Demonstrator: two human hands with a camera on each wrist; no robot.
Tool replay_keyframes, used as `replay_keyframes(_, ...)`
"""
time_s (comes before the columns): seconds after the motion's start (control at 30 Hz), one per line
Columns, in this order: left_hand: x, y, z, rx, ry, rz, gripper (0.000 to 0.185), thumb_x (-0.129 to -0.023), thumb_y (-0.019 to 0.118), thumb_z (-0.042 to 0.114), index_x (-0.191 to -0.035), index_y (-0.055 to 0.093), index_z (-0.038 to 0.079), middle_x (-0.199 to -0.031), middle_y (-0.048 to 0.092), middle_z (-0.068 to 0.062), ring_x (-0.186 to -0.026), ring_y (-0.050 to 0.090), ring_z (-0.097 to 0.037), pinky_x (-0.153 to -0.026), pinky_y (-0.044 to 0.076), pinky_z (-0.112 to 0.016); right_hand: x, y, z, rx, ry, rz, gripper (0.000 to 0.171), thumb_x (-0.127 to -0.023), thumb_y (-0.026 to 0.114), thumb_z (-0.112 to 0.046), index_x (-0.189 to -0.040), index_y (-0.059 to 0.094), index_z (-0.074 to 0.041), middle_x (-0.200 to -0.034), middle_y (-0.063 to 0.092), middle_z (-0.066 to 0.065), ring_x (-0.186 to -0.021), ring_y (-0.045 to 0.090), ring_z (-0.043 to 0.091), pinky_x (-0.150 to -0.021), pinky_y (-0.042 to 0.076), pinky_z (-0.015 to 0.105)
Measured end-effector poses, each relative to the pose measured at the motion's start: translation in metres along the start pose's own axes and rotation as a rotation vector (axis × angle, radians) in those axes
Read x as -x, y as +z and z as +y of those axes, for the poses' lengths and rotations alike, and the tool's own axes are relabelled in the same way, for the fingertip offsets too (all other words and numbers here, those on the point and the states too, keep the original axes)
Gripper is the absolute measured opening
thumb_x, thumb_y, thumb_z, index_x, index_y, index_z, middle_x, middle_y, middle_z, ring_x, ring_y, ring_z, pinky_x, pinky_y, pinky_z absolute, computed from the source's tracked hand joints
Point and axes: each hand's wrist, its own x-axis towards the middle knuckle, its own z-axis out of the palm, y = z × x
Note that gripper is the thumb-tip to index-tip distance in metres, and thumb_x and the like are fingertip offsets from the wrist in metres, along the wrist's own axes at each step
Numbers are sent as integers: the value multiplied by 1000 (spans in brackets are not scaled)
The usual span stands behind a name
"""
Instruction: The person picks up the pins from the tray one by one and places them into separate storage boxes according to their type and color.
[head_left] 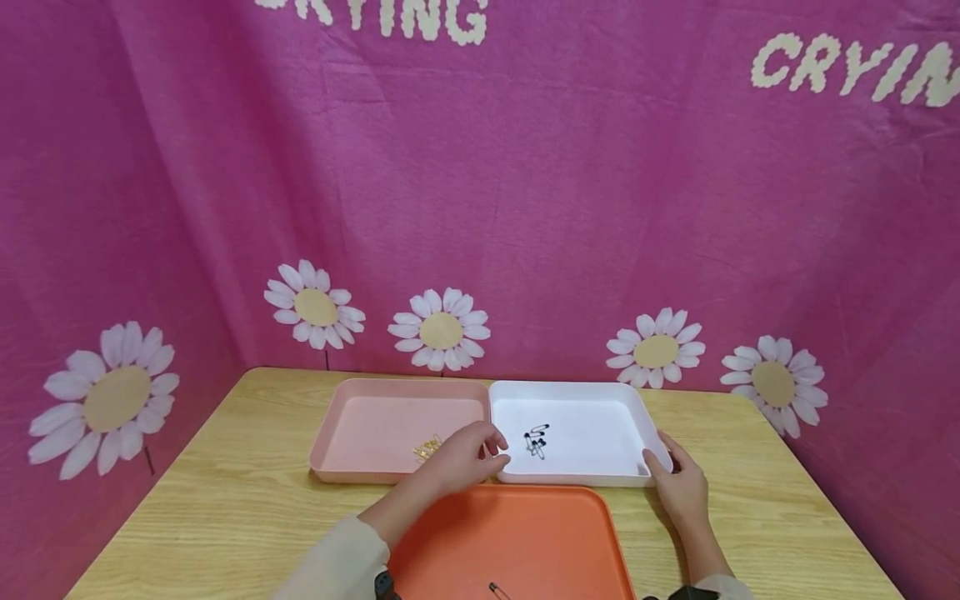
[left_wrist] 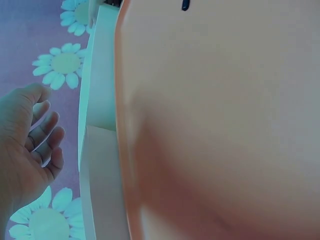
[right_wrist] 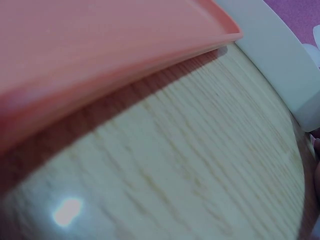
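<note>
The orange tray below my grips kept one pin; my left hand hovered open, my right hand apparently rested open against the white tray.

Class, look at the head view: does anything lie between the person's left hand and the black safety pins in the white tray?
Only the white tray's raised left wall. The left hand hovers over the seam between the pink tray and white tray; the black safety pins lie uncovered just beyond it.
</note>
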Motion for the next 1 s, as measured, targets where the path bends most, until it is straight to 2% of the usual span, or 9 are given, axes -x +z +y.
replay_keyframes(0.1,8,-2,1,-8,15,-2,21,-87,64,24,-99,62,7,-85,55,3,-76,49,-9,-69,44,-20,-1,-1,0,3,-4,0,56,-89,59,-35,-137,46,-9,-139,45,23,-129,41,34,-106,32,47)
replay_keyframes(0.33,31,-2,0,-9,102,-15,15,-86,66,23,-92,62,10,-85,56,3,-76,49,-8,-70,43,-20,0,-2,1,0,-3,-6,58,-89,59,-36,-138,46,-9,-138,46,23,-128,42,34,-106,32,47)
replay_keyframes(0.57,57,-8,3,-59,83,-81,17,-85,67,32,-93,61,18,-86,55,8,-81,49,-5,-74,43,-19,0,0,0,-4,2,-10,58,-89,59,-37,-138,45,-9,-139,45,23,-129,42,34,-107,32,47)
replay_keyframes(0.8,82,-8,3,-135,92,-184,18,-84,67,37,-93,60,22,-86,54,13,-78,48,-1,-70,43,-17,0,-1,-1,3,1,-22,59,-89,58,-36,-139,44,-8,-142,41,23,-133,37,36,-108,29,49)
replay_keyframes(0.9,92,-4,-1,-174,142,-254,18,-85,66,37,-92,61,21,-84,54,14,-75,46,4,-69,42,-15,1,-1,-1,1,-5,-15,58,-90,59,-35,-139,44,-7,-142,41,23,-132,37,37,-108,29,49)
replay_keyframes(1.0,100,3,-7,-217,236,-317,17,-86,66,34,-91,62,18,-81,52,15,-74,43,7,-68,40,-12,1,-1,-1,2,2,-14,58,-90,58,-35,-139,44,-8,-142,42,23,-132,38,36,-108,30,49)
